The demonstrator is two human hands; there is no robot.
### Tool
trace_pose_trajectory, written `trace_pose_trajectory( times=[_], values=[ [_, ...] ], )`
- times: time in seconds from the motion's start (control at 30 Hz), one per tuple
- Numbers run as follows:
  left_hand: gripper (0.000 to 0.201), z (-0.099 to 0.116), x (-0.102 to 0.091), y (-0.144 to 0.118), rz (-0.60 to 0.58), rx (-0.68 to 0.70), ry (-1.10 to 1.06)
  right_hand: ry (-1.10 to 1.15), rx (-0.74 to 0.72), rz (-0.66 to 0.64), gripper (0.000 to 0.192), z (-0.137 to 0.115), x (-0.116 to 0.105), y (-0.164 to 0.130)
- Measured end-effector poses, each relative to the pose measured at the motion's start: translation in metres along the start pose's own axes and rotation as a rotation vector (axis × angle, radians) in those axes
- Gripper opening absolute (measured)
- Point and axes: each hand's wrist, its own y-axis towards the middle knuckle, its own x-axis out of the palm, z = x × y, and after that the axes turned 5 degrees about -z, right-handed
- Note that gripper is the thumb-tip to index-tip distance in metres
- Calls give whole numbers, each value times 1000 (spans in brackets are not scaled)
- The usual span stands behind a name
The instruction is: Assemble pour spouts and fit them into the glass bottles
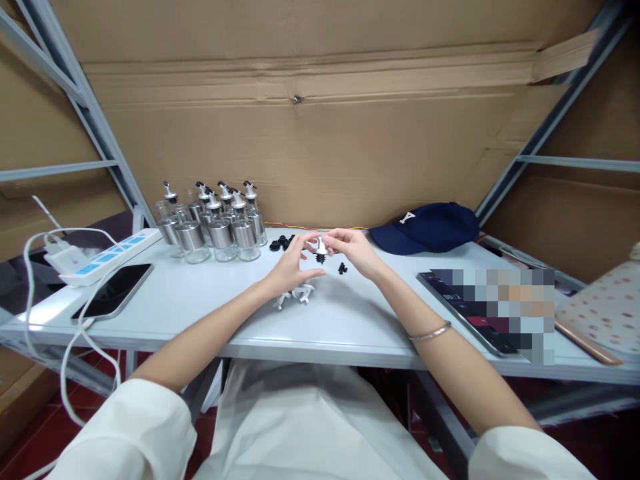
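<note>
Between my hands, above the white table (370,313), is a silver pourer spout (321,245) with a black ribbed stopper at its lower end. The fingers of my right hand (354,251) pinch its upper part from the right. My left hand (290,268) curves round its left side, thumb and fingers apart; whether a fingertip touches it I cannot tell. Several silver spout pieces (301,293) lie below my left hand, partly hidden by it. Small black parts (343,268) rest under my right hand. Black round stoppers (281,243) sit behind my left hand.
Several glass bottles with steel bands (245,237) stand back left, some topped with pourers. A power strip (117,257) and a phone (114,292) with white cables lie left. A navy cap (427,228) is back right, a tablet-like device (465,313) front right. Cardboard (320,160) walls the back.
</note>
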Motion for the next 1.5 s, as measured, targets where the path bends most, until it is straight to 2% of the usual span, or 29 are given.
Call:
trace_pose_trajectory(
  times=[0.13, 0.33, 0.4, 0.47, 0.53, 0.6, 0.7, 0.8, 0.93, 1.13, 1.37, 1.43, 1.5],
  values=[
    [64, -2, 0, 0, 12, 12, -21, -38, -9, -62, 37, 1, 1, 1],
    [60, 1, -1, 0, 7, -5, -26, -150, -22, -69, 47, 11, -8, 6],
    [60, 2, -2, 0, 3, -31, -52, -318, -19, -45, 50, 16, -15, 7],
    [61, 3, -3, 0, 6, -45, -83, -597, 0, -43, 45, 21, -21, 8],
    [62, 5, -3, 1, 9, -44, -98, -874, 45, -85, 36, 26, -26, 8],
    [62, 5, -3, 1, 16, -40, -97, -1058, 125, -158, 30, 31, -29, 7],
    [63, 5, -3, 1, 37, -41, -94, -1178, 236, -243, 30, 37, -32, 7],
    [63, 5, -2, 1, 47, -40, -89, -1216, 268, -263, 29, 42, -34, 9],
    [63, 6, -3, 1, 32, -31, -85, -1251, 296, -205, 25, 47, -41, 12],
    [63, 5, -1, 0, 28, -43, -92, -1332, 431, -73, 22, 46, -55, 6],
    [68, 4, -2, 0, 20, -55, -120, -1376, 499, 26, 19, 38, -53, 2],
    [70, 3, -1, 0, 22, -61, -133, -1350, 465, 91, 23, 33, -49, 4],
    [70, 2, -1, 0, 13, -69, -144, -1240, 303, 184, 25, 26, -42, 5]
  ],
)
